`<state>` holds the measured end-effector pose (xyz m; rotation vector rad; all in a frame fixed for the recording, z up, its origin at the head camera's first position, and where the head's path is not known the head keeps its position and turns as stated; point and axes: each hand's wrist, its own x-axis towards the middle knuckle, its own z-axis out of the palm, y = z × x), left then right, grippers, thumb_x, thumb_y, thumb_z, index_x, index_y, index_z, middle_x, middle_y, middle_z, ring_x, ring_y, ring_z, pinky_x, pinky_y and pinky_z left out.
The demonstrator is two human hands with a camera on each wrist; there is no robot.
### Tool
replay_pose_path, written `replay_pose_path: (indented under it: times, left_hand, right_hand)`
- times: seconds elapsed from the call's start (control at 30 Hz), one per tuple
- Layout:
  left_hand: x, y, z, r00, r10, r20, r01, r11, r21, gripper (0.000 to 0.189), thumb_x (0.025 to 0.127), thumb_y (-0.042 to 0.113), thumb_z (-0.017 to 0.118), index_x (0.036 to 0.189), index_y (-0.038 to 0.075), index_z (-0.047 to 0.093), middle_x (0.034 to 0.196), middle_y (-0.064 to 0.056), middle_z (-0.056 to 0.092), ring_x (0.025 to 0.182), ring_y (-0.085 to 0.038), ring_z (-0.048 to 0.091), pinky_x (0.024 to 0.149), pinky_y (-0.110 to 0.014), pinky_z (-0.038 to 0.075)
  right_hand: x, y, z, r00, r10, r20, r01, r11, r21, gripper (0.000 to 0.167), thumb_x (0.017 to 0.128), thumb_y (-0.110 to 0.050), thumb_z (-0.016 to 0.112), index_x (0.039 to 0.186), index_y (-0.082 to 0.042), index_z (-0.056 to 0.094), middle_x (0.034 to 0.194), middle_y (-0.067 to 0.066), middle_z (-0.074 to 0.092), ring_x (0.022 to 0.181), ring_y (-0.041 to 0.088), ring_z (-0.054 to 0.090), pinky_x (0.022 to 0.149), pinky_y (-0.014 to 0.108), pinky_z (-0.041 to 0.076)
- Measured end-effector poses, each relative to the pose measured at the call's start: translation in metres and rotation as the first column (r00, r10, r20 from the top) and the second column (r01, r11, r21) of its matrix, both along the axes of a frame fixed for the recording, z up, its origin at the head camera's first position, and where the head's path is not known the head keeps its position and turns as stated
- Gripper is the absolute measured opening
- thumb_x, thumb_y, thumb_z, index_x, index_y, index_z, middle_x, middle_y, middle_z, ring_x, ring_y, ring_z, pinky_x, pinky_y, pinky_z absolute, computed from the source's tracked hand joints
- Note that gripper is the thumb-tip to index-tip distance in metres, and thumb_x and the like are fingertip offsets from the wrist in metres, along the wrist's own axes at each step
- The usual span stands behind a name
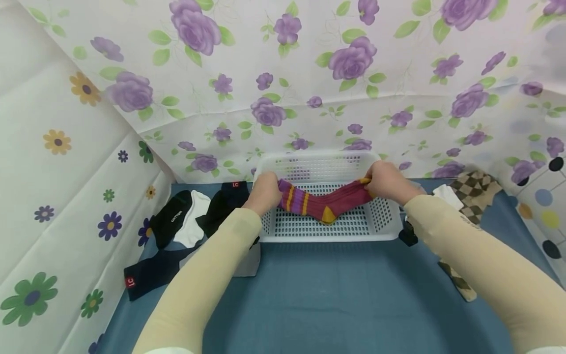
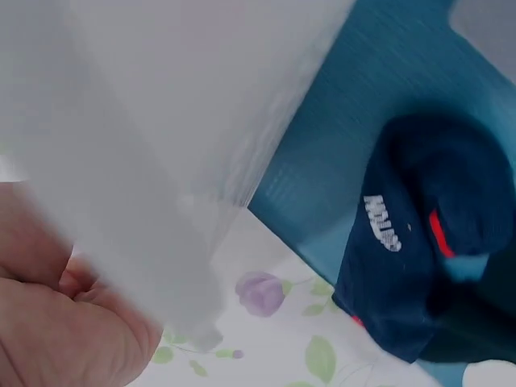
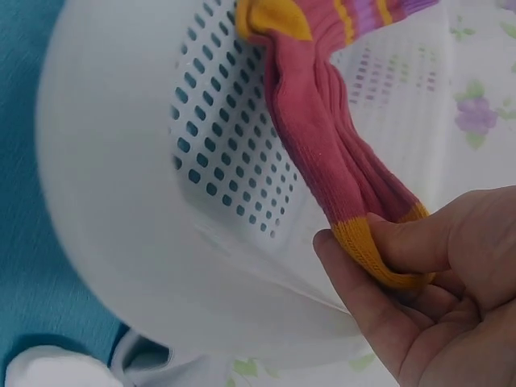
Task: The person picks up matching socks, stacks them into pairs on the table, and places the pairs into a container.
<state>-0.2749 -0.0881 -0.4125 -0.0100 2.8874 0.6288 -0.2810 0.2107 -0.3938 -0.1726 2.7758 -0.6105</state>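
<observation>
A dark red sock (image 1: 344, 200) with yellow heel and toe and a purple-striped cuff is stretched sideways over a white perforated basket (image 1: 327, 238). My left hand (image 1: 264, 192) grips the cuff end near the basket's left side; in the left wrist view the basket wall partly hides that hand (image 2: 72, 322). At the other end, my right hand (image 1: 389, 183) pinches the yellow toe. The right wrist view shows thumb and fingers of that hand (image 3: 451, 282) around the toe of the sock (image 3: 322, 145).
Left of the basket lie black socks (image 1: 171, 219), a white sock (image 1: 192, 219) and a navy sock (image 1: 152, 273), beside a grey box (image 1: 249, 260). Brown checked socks (image 1: 475, 194) and a white one (image 1: 448, 196) lie right. Flowered cloth (image 1: 287, 123) rises behind the blue surface (image 1: 331, 295).
</observation>
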Motion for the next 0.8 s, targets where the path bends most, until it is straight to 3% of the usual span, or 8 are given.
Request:
replay_pose_path:
  times: [0.27, 0.4, 0.57, 0.8]
  left_hand:
    - [-0.002, 0.004, 0.01, 0.994, -0.103, 0.034, 0.106, 0.989, -0.103, 0.008, 0.087, -0.001, 0.054, 0.092, 0.005, 0.058, 0.089, -0.007, 0.062, 0.075, -0.017, 0.06, 0.061, -0.027, 0.048]
    - [-0.003, 0.007, 0.013, 0.994, -0.102, 0.045, 0.107, 0.988, -0.111, 0.012, 0.087, 0.0, 0.055, 0.098, 0.005, 0.057, 0.092, -0.006, 0.06, 0.079, -0.019, 0.058, 0.065, -0.029, 0.048]
    - [-0.003, 0.007, 0.009, 0.994, -0.101, 0.044, 0.106, 0.986, -0.127, 0.013, 0.088, 0.003, 0.056, 0.1, 0.006, 0.055, 0.093, -0.006, 0.06, 0.082, -0.018, 0.058, 0.071, -0.03, 0.05]
    - [-0.003, 0.008, 0.006, 0.994, -0.105, 0.031, 0.108, 0.985, -0.133, 0.014, 0.089, 0.005, 0.056, 0.103, 0.006, 0.054, 0.096, -0.007, 0.06, 0.083, -0.018, 0.058, 0.074, -0.031, 0.051]
  right_hand:
    - [-0.004, -0.007, -0.002, 1.0, 0.03, -0.002, -0.03, 0.998, 0.053, 0.023, 0.083, -0.002, 0.06, 0.103, 0.009, 0.065, 0.099, 0.023, 0.066, 0.079, 0.025, 0.061, 0.066, 0.033, 0.054]
    - [-0.007, -0.009, -0.004, 0.999, 0.042, 0.012, -0.043, 0.995, 0.087, 0.025, 0.082, 0.0, 0.059, 0.104, 0.01, 0.064, 0.098, 0.022, 0.067, 0.078, 0.025, 0.062, 0.069, 0.036, 0.055]
    - [-0.01, -0.014, -0.006, 0.998, 0.044, 0.041, -0.049, 0.989, 0.137, 0.027, 0.079, 0.003, 0.057, 0.104, 0.009, 0.063, 0.097, 0.022, 0.067, 0.076, 0.024, 0.062, 0.066, 0.033, 0.054]
    - [-0.012, -0.016, -0.008, 0.998, 0.039, 0.046, -0.047, 0.982, 0.183, 0.027, 0.081, 0.001, 0.057, 0.107, 0.008, 0.058, 0.101, 0.022, 0.064, 0.081, 0.026, 0.06, 0.075, 0.041, 0.054]
